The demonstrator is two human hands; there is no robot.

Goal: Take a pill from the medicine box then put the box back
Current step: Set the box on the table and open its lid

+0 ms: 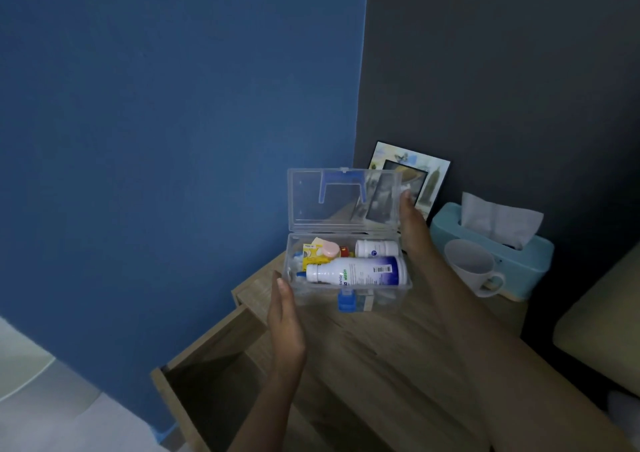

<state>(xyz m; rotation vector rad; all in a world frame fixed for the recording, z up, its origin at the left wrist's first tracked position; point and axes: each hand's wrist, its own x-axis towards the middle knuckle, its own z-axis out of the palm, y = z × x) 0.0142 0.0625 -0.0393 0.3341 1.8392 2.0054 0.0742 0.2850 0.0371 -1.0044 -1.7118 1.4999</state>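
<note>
A clear plastic medicine box (381,295) rests on the wooden bedside table (398,365) with its lid (304,202) raised upright. Inside lie a large white bottle (356,271), a smaller white bottle (375,248), a yellow packet (311,256) and a small pink round case (330,250). A blue latch (346,301) hangs on the box's front wall. My left hand (285,327) is flat against the box's left front corner. My right hand (412,226) touches the right edge of the lid, fingers extended.
The table's drawer (207,382) stands pulled out at the lower left. Behind the box lean a framed picture (426,181), a teal tissue box (512,254) and a white mug (474,268). A beige cushion (602,330) lies at the right. Blue wall at the left.
</note>
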